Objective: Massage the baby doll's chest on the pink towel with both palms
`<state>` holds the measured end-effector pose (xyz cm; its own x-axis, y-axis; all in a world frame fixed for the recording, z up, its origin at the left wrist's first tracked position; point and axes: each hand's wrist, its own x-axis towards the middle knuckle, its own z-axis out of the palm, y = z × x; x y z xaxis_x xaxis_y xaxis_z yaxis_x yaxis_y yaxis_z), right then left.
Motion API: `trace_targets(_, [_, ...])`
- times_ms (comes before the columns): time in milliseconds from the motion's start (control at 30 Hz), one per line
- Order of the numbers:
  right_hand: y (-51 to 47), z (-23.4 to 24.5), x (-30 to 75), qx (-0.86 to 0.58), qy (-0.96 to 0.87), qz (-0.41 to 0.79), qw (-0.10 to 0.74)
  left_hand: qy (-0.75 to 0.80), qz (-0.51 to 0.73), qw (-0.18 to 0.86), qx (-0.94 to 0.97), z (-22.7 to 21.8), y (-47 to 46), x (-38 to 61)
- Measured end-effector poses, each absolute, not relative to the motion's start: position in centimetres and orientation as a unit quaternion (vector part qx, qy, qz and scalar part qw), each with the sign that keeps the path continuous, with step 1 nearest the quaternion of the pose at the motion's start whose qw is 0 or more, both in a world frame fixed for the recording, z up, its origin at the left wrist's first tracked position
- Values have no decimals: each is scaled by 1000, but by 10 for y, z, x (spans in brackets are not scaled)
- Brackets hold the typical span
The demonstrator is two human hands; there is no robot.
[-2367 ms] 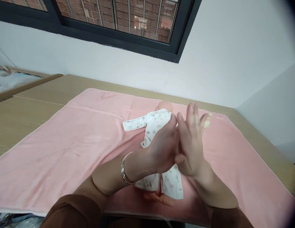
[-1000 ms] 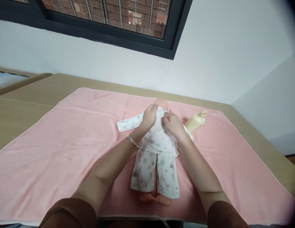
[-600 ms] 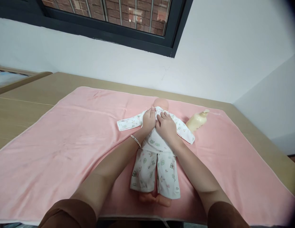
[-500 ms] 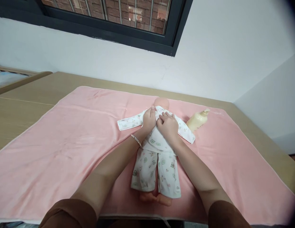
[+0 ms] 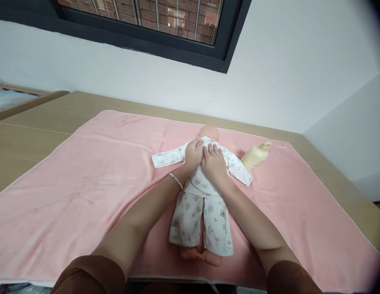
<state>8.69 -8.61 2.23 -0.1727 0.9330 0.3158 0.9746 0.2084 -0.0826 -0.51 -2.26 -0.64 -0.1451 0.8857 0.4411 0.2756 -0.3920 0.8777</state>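
A baby doll [image 5: 208, 132] in white printed pyjamas [image 5: 202, 216] lies on its back on a pink towel [image 5: 85, 175], head away from me, bare feet toward me. My left hand [image 5: 192, 154] and my right hand [image 5: 213, 165] rest side by side on the doll's chest, just below the neck. Their fingers are curled onto the shirt front near the collar. A silver bangle [image 5: 176, 181] circles my left wrist. The doll's sleeves stretch out flat to both sides.
A cream bottle [image 5: 255, 154] lies on its side on the towel, right of the doll's sleeve. The towel covers a wooden table [image 5: 30, 134] set against a white wall under a dark-framed window. A second wooden surface edge shows far left.
My hands were raised palm to palm above the doll, then dropped onto its chest. Over the last second they closed in together at the collar and have hardly shifted since.
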Motion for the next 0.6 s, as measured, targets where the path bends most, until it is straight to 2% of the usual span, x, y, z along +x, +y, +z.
trace_targets(133, [-91,24,89,-642,-749,-49,155,492,587,277,580,-7,-21,-5])
trace_targets(267, [-75,27,106,-650,-740,-18,172,487,570,228,621,-7,-25,-4])
trace_targets(400, [-60,27,115,-655,-740,10,153,480,548,193,658,-6,-28,-3])
trace_targets(600, [-78,29,96,-622,-772,-22,129,490,555,229,631,-9,-24,-5])
